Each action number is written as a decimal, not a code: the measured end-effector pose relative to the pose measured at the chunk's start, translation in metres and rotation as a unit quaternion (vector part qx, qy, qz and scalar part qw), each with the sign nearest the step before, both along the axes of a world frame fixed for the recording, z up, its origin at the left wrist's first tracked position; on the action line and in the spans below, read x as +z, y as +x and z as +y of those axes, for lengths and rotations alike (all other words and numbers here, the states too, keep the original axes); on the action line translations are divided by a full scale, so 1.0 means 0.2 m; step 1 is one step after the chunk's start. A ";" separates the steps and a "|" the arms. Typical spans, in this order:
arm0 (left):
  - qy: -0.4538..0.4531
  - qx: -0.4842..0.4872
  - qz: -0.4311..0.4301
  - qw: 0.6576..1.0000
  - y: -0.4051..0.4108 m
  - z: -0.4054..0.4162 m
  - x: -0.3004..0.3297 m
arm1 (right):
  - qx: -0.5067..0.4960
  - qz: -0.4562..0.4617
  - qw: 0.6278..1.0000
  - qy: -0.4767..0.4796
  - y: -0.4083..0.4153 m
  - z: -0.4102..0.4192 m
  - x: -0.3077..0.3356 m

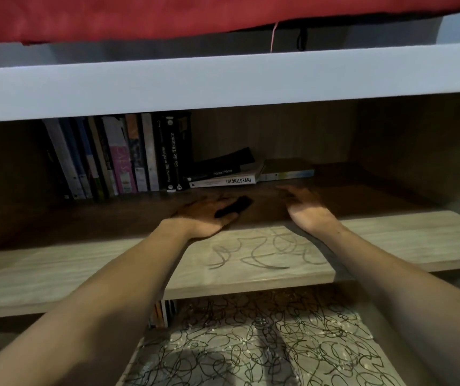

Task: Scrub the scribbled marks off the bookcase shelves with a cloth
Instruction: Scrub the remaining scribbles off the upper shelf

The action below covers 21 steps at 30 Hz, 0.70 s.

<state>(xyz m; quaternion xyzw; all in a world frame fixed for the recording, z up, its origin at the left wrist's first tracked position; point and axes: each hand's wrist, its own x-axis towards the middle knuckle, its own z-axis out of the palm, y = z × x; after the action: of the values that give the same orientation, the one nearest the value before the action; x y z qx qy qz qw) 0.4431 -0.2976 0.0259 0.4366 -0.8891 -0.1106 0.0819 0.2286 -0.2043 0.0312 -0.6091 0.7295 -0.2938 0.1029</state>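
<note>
Head view: both arms reach into the middle shelf (390, 238) of the bookcase. The left hand (206, 215) lies palm-down on the dark rear part of the board, fingers spread, beside or over a small dark object (235, 206); shadow prevents telling whether this is the cloth or whether the hand grips it. The right hand (304, 206) is open, fingers relaxed, holding nothing, apparently positioned to steady the reach. Scribbled marks (259, 253) lie on the lit front strip between the forearms, untouched. Denser scribbles (265, 346) cover the lower shelf. Books (117, 157) stand at the rear left; further books (223, 178) lie flat.
</note>
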 end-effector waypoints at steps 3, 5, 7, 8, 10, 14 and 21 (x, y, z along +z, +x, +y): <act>-0.007 0.007 0.048 0.999 -0.15 -0.01 0.03 | -0.014 0.037 0.999 0.027 0.02 0.00 -0.01; -0.018 -0.046 0.071 0.996 -0.22 0.06 0.02 | -0.045 0.057 0.997 0.020 0.03 0.01 0.00; -0.008 -0.091 0.071 0.993 -0.20 0.14 -0.01 | -0.083 0.061 0.994 0.025 0.01 0.02 0.02; -0.002 -0.102 0.065 0.993 -0.16 0.16 -0.03 | -0.095 0.069 0.992 0.039 -0.02 0.03 0.03; -0.003 -0.096 0.065 0.993 -0.08 0.14 -0.01 | -0.115 0.102 0.985 0.076 -0.12 0.06 0.05; -0.054 -0.003 0.078 0.996 -0.15 0.01 0.02 | -0.170 0.137 0.971 0.094 -0.37 0.15 0.05; 0.004 -0.095 0.079 0.992 -0.31 0.10 -0.01 | -0.159 0.136 0.973 0.097 -0.43 0.10 0.04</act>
<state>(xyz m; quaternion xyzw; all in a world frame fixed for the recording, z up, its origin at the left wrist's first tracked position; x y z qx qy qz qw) 0.3811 -0.2777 0.0232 0.3402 -0.9168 -0.1556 0.1396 0.1417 -0.1834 0.0387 -0.5064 0.8493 -0.1484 0.0130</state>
